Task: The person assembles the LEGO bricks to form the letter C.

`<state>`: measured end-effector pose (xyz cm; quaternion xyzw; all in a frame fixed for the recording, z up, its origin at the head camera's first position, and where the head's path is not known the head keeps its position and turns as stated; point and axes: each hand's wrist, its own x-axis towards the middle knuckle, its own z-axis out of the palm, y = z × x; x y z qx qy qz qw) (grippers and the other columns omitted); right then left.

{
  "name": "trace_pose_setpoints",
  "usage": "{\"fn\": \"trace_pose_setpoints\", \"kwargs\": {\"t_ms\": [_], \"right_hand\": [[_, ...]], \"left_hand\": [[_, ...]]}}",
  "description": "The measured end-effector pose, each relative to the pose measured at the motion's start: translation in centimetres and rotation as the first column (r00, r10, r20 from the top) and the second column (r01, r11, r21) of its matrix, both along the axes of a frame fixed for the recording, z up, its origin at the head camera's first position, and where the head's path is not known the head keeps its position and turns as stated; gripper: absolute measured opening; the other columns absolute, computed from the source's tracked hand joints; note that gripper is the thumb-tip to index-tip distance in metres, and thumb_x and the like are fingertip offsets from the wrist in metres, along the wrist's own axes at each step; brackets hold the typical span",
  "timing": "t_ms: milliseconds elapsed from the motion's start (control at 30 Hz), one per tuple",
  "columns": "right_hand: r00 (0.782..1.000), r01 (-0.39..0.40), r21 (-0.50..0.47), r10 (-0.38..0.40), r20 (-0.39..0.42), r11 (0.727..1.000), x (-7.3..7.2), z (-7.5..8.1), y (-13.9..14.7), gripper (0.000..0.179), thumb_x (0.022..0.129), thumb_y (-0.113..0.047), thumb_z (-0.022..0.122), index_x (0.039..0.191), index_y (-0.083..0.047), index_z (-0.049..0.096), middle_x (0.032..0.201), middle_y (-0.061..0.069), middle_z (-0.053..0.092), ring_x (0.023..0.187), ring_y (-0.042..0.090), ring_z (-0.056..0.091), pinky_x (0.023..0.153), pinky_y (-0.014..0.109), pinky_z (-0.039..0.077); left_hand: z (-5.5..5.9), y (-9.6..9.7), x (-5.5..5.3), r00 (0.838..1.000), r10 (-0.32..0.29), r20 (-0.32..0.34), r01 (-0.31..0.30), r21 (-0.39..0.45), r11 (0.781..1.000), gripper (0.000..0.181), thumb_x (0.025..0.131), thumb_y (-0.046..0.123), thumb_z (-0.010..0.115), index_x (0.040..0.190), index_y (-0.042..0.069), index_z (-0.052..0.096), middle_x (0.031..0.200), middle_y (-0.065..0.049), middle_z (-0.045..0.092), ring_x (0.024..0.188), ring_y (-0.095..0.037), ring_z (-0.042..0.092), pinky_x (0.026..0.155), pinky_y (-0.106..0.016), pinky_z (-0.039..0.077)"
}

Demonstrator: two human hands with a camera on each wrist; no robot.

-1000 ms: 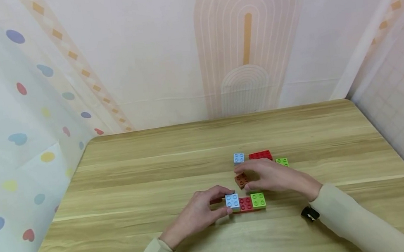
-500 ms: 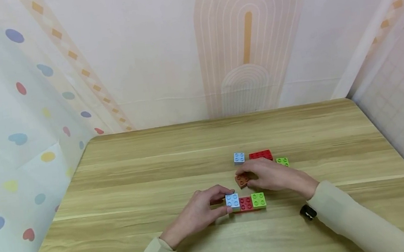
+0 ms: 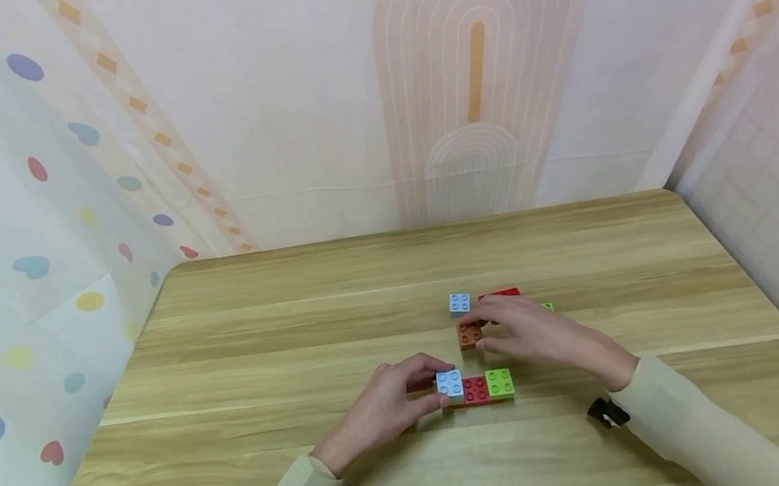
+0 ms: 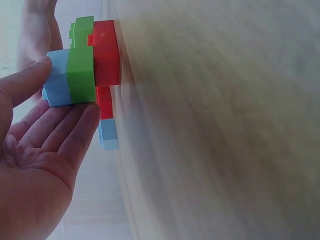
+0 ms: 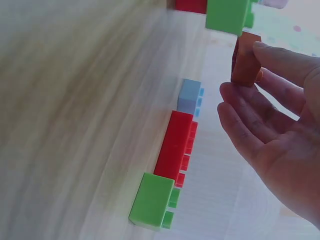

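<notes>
My left hand (image 3: 387,408) grips the left end of a small toy-brick build, thumb and fingers on its sides. That end is a light blue brick (image 4: 58,80) stacked on a green brick (image 4: 82,75). Both sit on a long red brick (image 4: 106,52) lying on the table. A second green brick (image 3: 500,383) is on the build's right end, with bare red studs between. Just behind it, my right hand (image 3: 540,330) pinches a brown brick (image 5: 246,59) between thumb and fingers, held up off the table with its studs upward.
Behind the right hand, a loose light blue brick (image 5: 189,96), a long red brick (image 5: 173,147) and a green brick (image 5: 151,200) lie in a row. The wooden table (image 3: 265,353) ends at patterned curtains (image 3: 290,126) at the back and sides.
The brown brick has turned from askew to square with the build and moved slightly back, the right hand along with it. The left hand holds its place on the build.
</notes>
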<state>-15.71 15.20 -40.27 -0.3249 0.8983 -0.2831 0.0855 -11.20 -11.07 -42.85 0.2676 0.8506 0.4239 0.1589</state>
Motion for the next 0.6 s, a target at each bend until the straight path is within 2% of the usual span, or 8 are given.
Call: {"fn": "trace_pose_setpoints", "kwargs": {"t_ms": [100, 233, 400, 600], "right_hand": [[1.0, 0.011, -0.026, -0.011, -0.007, 1.0, 0.5, 0.2, 0.3, 0.041, 0.094, -0.023, 0.07, 0.133, -0.014, 0.063, 0.126, -0.001, 0.062, 0.112, 0.02, 0.057, 0.094, 0.044, 0.05], [0.999, 0.035, -0.054, -0.036, -0.022, 0.998, 1.2, 0.4, 0.6, 0.041, 0.094, -0.026, 0.071, 0.133, -0.017, 0.064, 0.128, -0.001, 0.061, 0.117, 0.019, 0.055, 0.097, 0.047, 0.048], [0.998, 0.038, -0.092, -0.043, -0.049, 0.995, 1.8, 0.7, 1.0, 0.041, 0.094, -0.026, 0.07, 0.133, -0.014, 0.063, 0.126, -0.001, 0.062, 0.116, 0.02, 0.057, 0.096, 0.047, 0.049], [0.996, 0.044, -0.112, -0.053, -0.076, 0.993, 2.4, 1.0, 0.9, 0.043, 0.094, -0.028, 0.071, 0.134, -0.016, 0.063, 0.126, 0.0, 0.063, 0.115, 0.022, 0.057, 0.096, 0.054, 0.046]], "left_hand": [[0.0, 0.2, -0.2, 1.0, -0.004, 0.008, 0.004, 0.008, 1.0, 0.034, 0.09, 0.019, 0.074, 0.123, 0.018, 0.064, 0.123, 0.001, 0.067, 0.114, -0.013, 0.062, 0.097, -0.03, 0.05], [0.0, 0.4, -0.4, 1.0, -0.009, 0.008, 0.009, 0.008, 1.0, 0.034, 0.09, 0.02, 0.074, 0.122, 0.017, 0.064, 0.123, 0.0, 0.068, 0.114, -0.013, 0.062, 0.096, -0.03, 0.05], [0.1, 0.7, -0.5, 1.0, -0.015, -0.001, 0.015, 0.0, 1.0, 0.034, 0.09, 0.021, 0.074, 0.122, 0.017, 0.064, 0.122, 0.0, 0.068, 0.114, -0.013, 0.062, 0.097, -0.031, 0.05], [0.3, 0.7, -0.5, 1.0, -0.011, -0.002, 0.011, -0.002, 1.0, 0.033, 0.091, 0.022, 0.073, 0.122, 0.016, 0.064, 0.123, 0.0, 0.067, 0.114, -0.012, 0.062, 0.096, -0.03, 0.05]]}}
